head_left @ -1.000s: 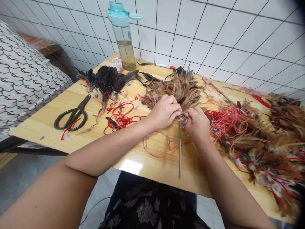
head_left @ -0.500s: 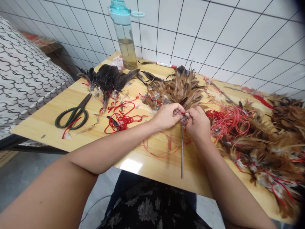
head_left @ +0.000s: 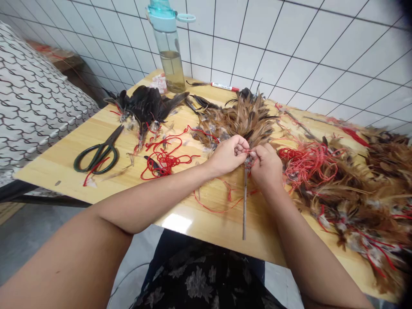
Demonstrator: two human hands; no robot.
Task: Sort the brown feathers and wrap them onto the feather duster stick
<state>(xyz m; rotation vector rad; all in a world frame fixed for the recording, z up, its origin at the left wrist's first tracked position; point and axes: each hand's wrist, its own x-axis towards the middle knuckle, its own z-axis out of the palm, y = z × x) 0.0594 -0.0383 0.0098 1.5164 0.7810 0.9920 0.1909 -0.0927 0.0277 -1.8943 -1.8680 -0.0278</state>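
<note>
My left hand [head_left: 229, 152] and my right hand [head_left: 266, 165] meet at the bound base of a bundle of brown feathers [head_left: 249, 116]. The fingers of both are pinched closed on red string [head_left: 248, 151], close together. Below them a thin stick [head_left: 245, 206] runs from the bundle's base toward the table's front edge. The feathers fan out beyond my hands, toward the wall. Exactly how the string passes around the base is hidden by my fingers.
Left on the wooden table [head_left: 74, 150] lie scissors [head_left: 98, 156], black feathers [head_left: 144, 105] and loose red cord [head_left: 167, 161]. A water bottle [head_left: 174, 64] and a marker [head_left: 224, 87] are near the wall. Tangled red string [head_left: 309, 165] and brown feather bunches [head_left: 363, 201] cover the right.
My hands stay pinched at the bundle's base with only a slight shift. The stick's lower end has swung a little to the left.
</note>
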